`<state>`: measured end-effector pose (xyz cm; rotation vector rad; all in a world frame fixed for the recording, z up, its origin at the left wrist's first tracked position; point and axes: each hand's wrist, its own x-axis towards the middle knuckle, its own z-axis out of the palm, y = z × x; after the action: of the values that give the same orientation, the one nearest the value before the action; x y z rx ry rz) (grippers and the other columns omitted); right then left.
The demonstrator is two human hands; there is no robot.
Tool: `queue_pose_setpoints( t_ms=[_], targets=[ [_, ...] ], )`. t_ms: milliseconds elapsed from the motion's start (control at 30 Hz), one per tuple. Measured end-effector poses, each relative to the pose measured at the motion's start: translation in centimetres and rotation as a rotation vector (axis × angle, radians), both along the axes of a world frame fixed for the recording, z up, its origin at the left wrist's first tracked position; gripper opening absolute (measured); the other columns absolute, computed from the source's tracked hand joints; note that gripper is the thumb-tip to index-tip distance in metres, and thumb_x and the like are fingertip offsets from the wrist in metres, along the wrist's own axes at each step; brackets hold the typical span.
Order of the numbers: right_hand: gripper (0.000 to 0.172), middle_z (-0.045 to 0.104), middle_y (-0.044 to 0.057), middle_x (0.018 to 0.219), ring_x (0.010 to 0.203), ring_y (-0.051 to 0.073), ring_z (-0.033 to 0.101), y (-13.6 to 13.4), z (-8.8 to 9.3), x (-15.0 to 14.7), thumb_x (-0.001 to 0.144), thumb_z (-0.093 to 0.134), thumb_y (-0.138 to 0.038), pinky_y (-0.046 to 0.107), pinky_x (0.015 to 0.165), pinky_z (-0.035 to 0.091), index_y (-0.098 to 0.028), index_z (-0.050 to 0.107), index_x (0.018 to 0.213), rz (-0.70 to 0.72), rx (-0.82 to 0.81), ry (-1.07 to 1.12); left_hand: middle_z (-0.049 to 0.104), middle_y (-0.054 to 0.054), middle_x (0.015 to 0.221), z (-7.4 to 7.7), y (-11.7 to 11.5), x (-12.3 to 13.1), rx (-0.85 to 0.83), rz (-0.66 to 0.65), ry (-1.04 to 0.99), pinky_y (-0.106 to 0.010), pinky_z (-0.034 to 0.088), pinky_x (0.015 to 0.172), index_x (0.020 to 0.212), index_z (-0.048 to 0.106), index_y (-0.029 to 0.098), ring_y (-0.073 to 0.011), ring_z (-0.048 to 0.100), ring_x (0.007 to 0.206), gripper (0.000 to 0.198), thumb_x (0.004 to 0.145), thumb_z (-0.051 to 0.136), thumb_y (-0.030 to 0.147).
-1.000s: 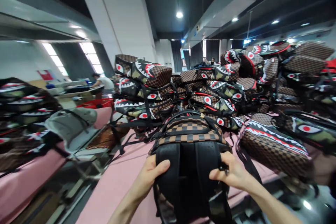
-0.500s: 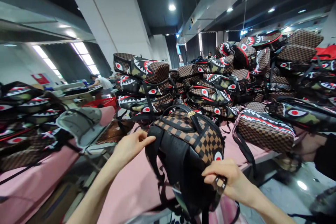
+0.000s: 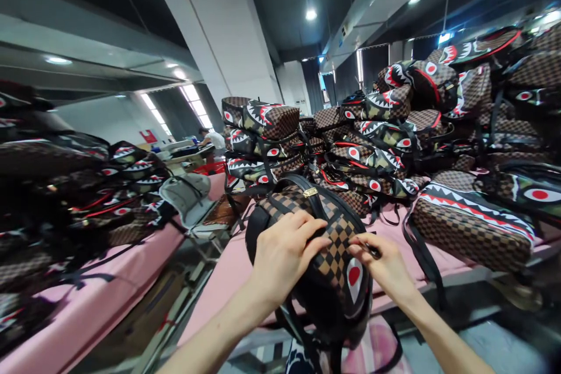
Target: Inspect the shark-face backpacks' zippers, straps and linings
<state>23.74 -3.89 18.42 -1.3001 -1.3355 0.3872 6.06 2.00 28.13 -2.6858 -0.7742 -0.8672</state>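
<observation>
A backpack [image 3: 336,248] with a brown-and-black checkered panel, black straps and a red-and-white eye patch stands tilted in front of me at the table's edge. My left hand [image 3: 287,251] lies over its checkered side, thumb and forefinger brought close together at the panel; what is between them, if anything, is too small to make out. Close by on the right, my right hand [image 3: 380,260] is closed with its fingertips by the panel's edge. Out of that hand pokes a small dark object [image 3: 372,250], its kind unclear. A gold-coloured plate [image 3: 310,192] sits on the backpack's top handle.
Stacked shark-mouth backpacks [image 3: 263,143] fill the back of the pink-covered table [image 3: 219,280]. A checkered bag [image 3: 471,228] lies at right, its strap hanging over the edge. More bags pile up on the left table; a grey chair [image 3: 186,198] stands between. Another person [image 3: 213,139] sits far back.
My left hand has moved from the backpack's black strap side onto the checkered panel. My right hand has risen towards it. The backpack has turned slightly, and the view has swung left.
</observation>
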Motion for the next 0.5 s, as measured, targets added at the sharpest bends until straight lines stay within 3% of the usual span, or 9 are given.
queue_pose_setpoints(
  t_ms=[167, 300, 500],
  targets=[
    [0.037, 0.066, 0.004, 0.102, 0.085, 0.019, 0.063, -0.6, -0.6, 0.8, 0.077, 0.059, -0.034, 0.03, 0.072, 0.05, -0.022, 0.053, 0.112, -0.116, -0.002, -0.109, 0.063, -0.001, 0.078, 0.6, -0.1, 0.6, -0.064, 0.127, 0.071, -0.022, 0.038, 0.06, 0.081, 0.065, 0.021, -0.0124, 0.058, 0.069, 0.021, 0.088, 0.047, 0.029],
    [0.018, 0.066, 0.003, 0.088, 0.074, 0.016, 0.062, -0.4, -0.7, 0.4, 0.085, 0.05, -0.031, 0.028, 0.064, 0.048, -0.02, 0.056, 0.097, -0.191, 0.125, -0.184, 0.061, -0.002, 0.078, 1.2, 0.1, 1.0, -0.125, 0.214, 0.098, -0.024, 0.038, 0.063, 0.077, 0.061, 0.018, -0.0134, 0.057, 0.07, 0.02, 0.088, 0.046, 0.028],
    [0.01, 0.066, 0.004, 0.083, 0.076, 0.016, 0.06, 0.6, 0.0, -0.7, 0.087, 0.05, -0.018, 0.027, 0.066, 0.045, -0.018, 0.058, 0.091, -0.226, 0.446, -0.297, 0.056, -0.001, 0.08, 1.1, 0.1, 1.8, -0.219, 0.295, 0.073, -0.024, 0.037, 0.065, 0.073, 0.055, 0.017, -0.0138, 0.055, 0.072, 0.024, 0.09, 0.039, 0.026]
  ],
)
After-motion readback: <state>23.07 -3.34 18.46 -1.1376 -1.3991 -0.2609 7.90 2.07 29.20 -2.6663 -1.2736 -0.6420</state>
